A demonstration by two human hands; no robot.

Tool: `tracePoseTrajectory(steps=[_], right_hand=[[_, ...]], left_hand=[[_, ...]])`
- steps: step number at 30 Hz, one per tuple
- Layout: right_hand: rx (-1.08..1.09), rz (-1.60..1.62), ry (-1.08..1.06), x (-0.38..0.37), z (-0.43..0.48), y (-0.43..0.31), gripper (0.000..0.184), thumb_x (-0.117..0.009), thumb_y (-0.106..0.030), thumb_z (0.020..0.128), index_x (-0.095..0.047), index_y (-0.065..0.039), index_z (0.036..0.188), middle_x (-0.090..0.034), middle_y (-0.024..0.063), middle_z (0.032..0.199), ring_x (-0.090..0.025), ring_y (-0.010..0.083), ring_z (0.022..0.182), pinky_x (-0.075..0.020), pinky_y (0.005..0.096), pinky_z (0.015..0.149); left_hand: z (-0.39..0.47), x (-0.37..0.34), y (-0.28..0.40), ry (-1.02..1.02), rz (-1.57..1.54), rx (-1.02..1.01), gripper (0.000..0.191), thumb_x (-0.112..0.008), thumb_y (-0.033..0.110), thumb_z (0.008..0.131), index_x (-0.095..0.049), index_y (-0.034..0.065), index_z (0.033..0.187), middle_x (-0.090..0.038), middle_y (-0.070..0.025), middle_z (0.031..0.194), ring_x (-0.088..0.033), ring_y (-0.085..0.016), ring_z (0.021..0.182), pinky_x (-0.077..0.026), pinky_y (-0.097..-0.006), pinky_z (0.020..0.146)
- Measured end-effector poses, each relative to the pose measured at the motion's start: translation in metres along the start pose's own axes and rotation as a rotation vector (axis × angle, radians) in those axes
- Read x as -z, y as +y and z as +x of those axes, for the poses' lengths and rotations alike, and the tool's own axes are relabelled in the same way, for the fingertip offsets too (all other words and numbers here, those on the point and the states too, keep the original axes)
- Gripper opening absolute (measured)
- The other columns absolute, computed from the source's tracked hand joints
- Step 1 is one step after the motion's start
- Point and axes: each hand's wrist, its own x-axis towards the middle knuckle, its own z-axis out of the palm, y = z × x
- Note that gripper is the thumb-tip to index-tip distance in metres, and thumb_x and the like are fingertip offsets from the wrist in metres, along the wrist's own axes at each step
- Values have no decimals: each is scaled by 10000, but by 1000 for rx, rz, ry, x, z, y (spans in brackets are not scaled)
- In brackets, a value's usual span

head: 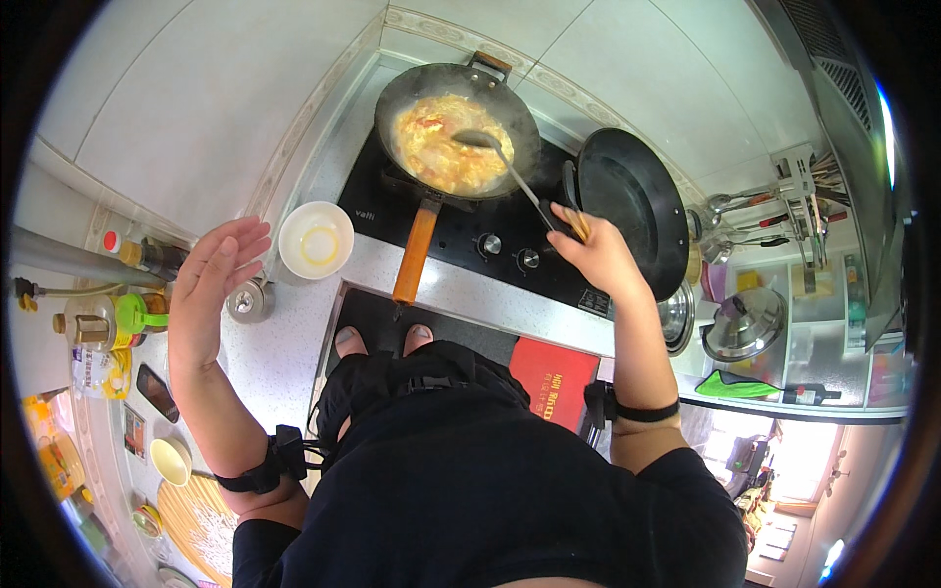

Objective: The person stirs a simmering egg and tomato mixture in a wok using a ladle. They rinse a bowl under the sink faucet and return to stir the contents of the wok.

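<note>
My right hand grips the black handle of a ladle, together with what look like wooden chopsticks. The ladle's bowl rests in a steaming soup-like mix of egg and red pieces inside a dark wok. The wok stands on the black gas stove, its wooden handle pointing towards me. My left hand is raised over the counter at the left, holding nothing, with its fingers extended. Right of it sits a white bowl with some yellow liquid at the bottom.
A second black pan leans on the stove's right side, beside metal lids. Bottles, a small metal pot, a phone and a yellow bowl stand or lie at the left. Utensils hang at the right.
</note>
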Motion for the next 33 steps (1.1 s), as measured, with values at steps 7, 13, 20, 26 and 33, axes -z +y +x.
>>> tracePoseTrajectory(steps=[7, 13, 20, 26, 33], right_hand=[[-140, -74, -152, 8, -37, -16, 440, -688, -255, 810, -630, -74, 1207, -674, 209, 932, -677, 306, 833, -494, 329, 765], [-35, -207, -100, -17, -22, -11, 452, -658, -283, 813, -624, -115, 1231, -671, 212, 946, -649, 369, 870, -506, 396, 782], [-11, -302, -48, -49, 20, -2, 474, -631, -300, 824, -598, -143, 1270, -669, 211, 954, -648, 370, 889, -512, 436, 794], [-97, -14, -28, -66, 74, 13, 379, -649, -309, 811, -651, -22, 1058, -655, 250, 845, -637, 407, 856, -497, 426, 762], [-36, 227, 116, -61, 112, 23, 304, -638, -286, 841, -642, 11, 905, -618, 78, 630, -605, 167, 583, -472, 328, 608]], left_hand=[[10, -7, -1, -37, 8, 7, 398, -489, 277, 988, -554, -10, 1256, -621, -152, 1208, -593, -225, 1126, -445, -326, 959], [15, -12, 2, -89, 34, -2, 418, -463, 286, 993, -523, -12, 1279, -605, -163, 1234, -583, -233, 1148, -444, -332, 962], [10, -12, 3, -63, 43, -5, 402, -484, 278, 988, -553, -15, 1255, -623, -154, 1204, -593, -222, 1129, -446, -325, 954], [0, -5, 3, -2, 43, 1, 404, -484, 279, 987, -555, -18, 1251, -626, -147, 1202, -592, -218, 1127, -445, -320, 953], [-9, 3, 2, 44, 6, 0, 393, -485, 271, 986, -562, -15, 1243, -631, -138, 1196, -594, -209, 1122, -445, -314, 946]])
